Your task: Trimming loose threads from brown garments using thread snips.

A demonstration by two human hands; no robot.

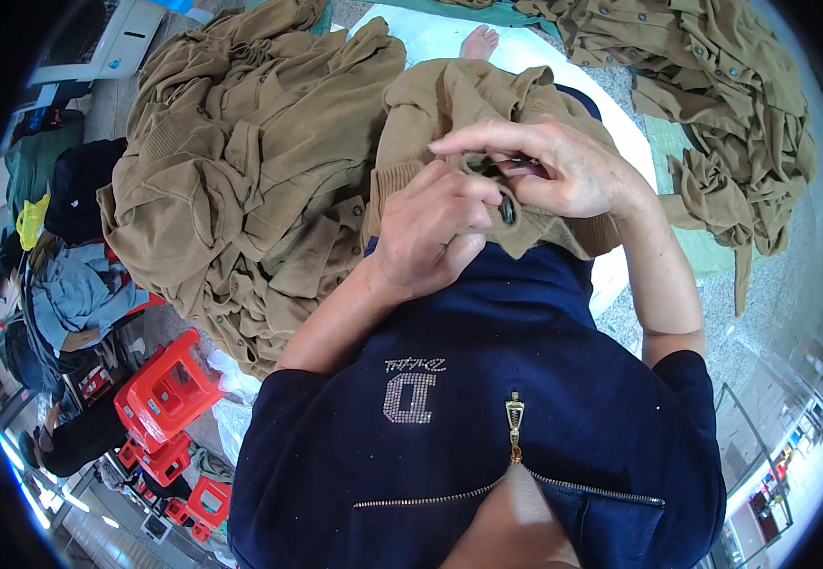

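Head view: a brown knit cardigan [487,90] lies beneath both hands. Left hand [438,228]: fingers pinching fabric beside a dark button [508,209]. Right hand [568,171]: fingers curled, grip indeterminable. Button handling appears unfinished; heaped cardigans' [259,152] status undetermined.

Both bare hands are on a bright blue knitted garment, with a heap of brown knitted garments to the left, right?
Not quite: the head view shows the knitted garment touched by the bare left hand and bare right hand is brown, not blue.
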